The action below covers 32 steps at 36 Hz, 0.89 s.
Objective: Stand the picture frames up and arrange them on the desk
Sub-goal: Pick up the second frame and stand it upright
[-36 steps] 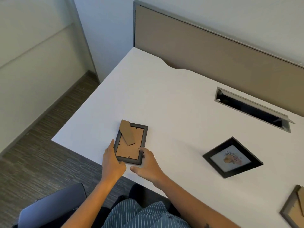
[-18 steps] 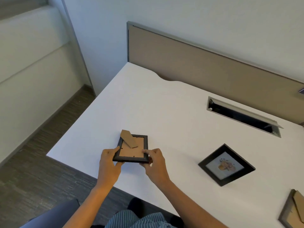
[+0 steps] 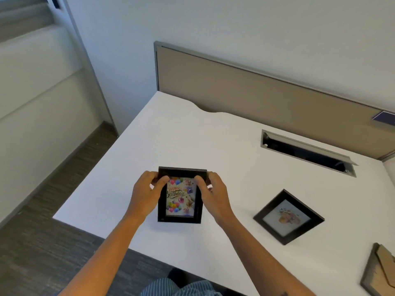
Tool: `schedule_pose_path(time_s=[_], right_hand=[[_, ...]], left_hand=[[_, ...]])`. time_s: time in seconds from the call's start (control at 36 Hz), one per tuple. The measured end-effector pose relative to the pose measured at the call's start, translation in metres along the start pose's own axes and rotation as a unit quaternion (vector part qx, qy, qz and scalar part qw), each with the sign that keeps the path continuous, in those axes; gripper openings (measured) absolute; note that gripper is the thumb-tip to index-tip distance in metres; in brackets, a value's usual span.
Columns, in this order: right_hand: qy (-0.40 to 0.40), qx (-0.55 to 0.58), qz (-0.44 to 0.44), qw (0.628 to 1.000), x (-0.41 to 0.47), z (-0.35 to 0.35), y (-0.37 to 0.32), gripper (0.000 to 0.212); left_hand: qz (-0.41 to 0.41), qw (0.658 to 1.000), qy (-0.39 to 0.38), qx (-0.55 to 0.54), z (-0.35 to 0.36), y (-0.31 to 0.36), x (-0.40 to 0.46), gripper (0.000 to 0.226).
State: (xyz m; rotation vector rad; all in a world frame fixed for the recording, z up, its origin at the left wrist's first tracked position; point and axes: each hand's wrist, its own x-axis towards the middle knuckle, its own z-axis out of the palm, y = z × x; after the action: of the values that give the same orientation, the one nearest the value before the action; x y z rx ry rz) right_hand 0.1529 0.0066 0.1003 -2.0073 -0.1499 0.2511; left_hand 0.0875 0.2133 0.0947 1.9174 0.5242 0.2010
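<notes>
A white surface (image 3: 192, 142) fills the middle, its far edge notched by a shallow curved cut-out. Behind it stands a tan divider panel (image 3: 256, 90) in a grey rim, against a pale wall (image 3: 213, 22). A grey cable slot (image 3: 307, 152) lies open at far right. Dark striped carpet (image 3: 42, 242) covers the floor at left, beside a frosted glass partition (image 3: 38, 92)

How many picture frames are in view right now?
3. The birthday frame is held upright in both hands near the desk's front edge; the square frame lies face up to its right; a face-down frame is partly cut off at the bottom right.
</notes>
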Motion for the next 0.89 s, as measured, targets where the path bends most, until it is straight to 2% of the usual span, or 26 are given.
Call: schedule_pose_path(time_s=[0.11,0.22,0.58,0.78,0.89], right_hand=[[-0.005,0.119,0.093,0.989,-0.001,-0.007,-0.008,0.027],[0.017,0.156,0.126,0.979,-0.003,-0.012,-0.007,0.035],[0.059,0.191,0.171,0.965,-0.018,-0.032,0.006,0.038],[0.018,0.170,0.201,0.964,-0.033,-0.041,0.016,0.059],[-0.008,0.184,0.248,0.951,-0.038,-0.047,0.020,0.069]], left_hand=[[-0.089,0.990,-0.039,-0.101,0.008,0.018,-0.004,0.023],[-0.129,0.981,-0.047,-0.138,0.019,0.029,-0.005,0.031],[-0.154,0.978,-0.058,-0.131,0.047,0.038,-0.014,0.025],[-0.158,0.977,-0.065,-0.131,0.059,0.041,-0.018,0.029],[-0.144,0.978,-0.077,-0.131,0.065,0.045,-0.020,0.029]])
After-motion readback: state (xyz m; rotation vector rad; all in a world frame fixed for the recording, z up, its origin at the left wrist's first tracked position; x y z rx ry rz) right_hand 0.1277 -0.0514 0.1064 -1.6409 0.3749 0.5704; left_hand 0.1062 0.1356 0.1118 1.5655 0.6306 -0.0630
